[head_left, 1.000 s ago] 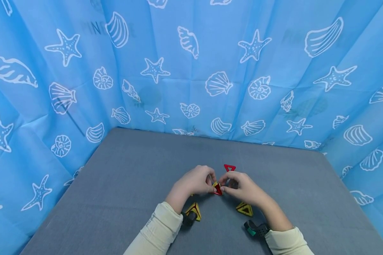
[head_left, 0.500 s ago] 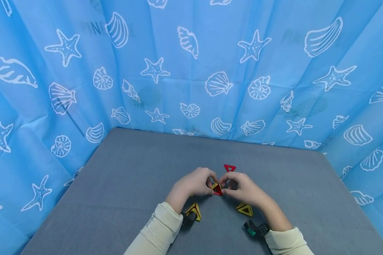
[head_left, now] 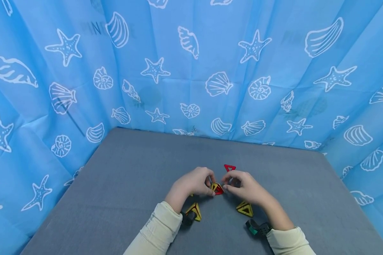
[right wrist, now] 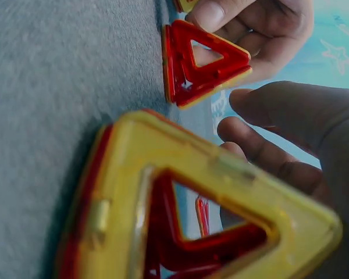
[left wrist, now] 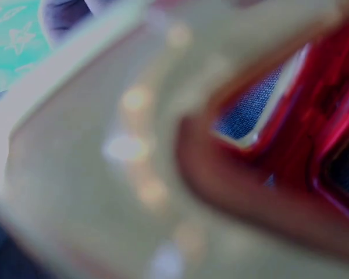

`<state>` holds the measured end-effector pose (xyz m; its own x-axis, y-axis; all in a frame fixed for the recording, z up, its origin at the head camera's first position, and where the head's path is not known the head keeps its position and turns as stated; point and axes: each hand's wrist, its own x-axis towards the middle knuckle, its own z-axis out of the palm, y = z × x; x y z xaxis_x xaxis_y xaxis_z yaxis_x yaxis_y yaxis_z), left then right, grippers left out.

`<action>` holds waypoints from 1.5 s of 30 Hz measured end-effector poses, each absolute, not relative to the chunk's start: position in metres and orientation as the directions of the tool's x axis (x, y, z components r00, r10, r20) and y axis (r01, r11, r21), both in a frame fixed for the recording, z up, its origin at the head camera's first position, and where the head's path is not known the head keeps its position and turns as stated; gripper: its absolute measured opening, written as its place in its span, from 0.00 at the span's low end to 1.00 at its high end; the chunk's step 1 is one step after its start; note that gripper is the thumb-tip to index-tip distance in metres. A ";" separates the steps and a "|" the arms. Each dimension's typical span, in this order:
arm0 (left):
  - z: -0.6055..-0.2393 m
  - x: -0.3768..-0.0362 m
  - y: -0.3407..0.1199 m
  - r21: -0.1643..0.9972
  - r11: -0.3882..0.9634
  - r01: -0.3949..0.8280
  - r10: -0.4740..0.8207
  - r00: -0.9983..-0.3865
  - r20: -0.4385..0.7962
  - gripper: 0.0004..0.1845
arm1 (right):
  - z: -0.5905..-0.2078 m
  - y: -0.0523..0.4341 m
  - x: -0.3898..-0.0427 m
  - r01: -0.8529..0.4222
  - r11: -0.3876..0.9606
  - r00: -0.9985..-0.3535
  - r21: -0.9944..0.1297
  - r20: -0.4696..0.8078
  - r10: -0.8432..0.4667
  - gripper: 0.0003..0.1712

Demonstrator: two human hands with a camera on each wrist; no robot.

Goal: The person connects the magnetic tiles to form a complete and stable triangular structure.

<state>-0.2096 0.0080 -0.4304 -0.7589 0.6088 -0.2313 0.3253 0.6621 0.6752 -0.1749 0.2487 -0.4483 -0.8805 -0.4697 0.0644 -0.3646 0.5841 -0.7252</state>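
My left hand (head_left: 194,182) pinches a small pyramid (head_left: 218,191) of red and yellow magnetic triangle tiles on the grey table. In the right wrist view, the left thumb lies on the upper corner of this pyramid (right wrist: 206,77), with fingers behind it. Just right of it, my right hand (head_left: 244,186) hovers with loosely bent fingers and nothing between them; a small gap shows. A second pyramid (right wrist: 128,157), yellow-faced, looms large before the right wrist camera. Another yellow and red pyramid (head_left: 197,213) stands near my left wrist. A blurred yellow tile (left wrist: 64,133) covers much of the left wrist view.
Behind the right hand a red triangle tile (head_left: 228,165) shows its open frame. A bit of yellow pokes out beneath the left hand. Blue curtains (head_left: 185,92) with white shells border the grey table (head_left: 140,152) at the back and sides.
My right hand has let go of the held pyramid and drawn slightly right. The pyramid has turned a little in my left hand, which stays in nearly the same place.
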 end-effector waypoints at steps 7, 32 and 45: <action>-0.433 -0.212 0.008 0.661 0.669 0.340 0.629 -0.733 -0.259 0.23 | -0.448 0.258 -0.179 -0.363 0.610 -0.903 -0.704 0.104 -0.417 0.10; -0.431 -0.211 0.006 0.636 0.698 0.330 0.588 -0.771 -0.245 0.15 | -0.452 0.269 -0.226 -0.232 0.735 -0.956 -0.638 0.009 -0.293 0.21; -0.433 -0.212 0.002 0.635 0.697 0.333 0.573 -0.791 -0.215 0.16 | -0.457 0.270 -0.230 -0.216 0.767 -0.957 -0.605 -0.024 -0.288 0.19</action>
<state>-0.2115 0.0022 -0.4331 -0.7906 0.5732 -0.2154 0.3327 0.6974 0.6348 -0.2299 0.2702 -0.4571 -0.9572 -0.2885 -0.0243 -0.2158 0.7668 -0.6045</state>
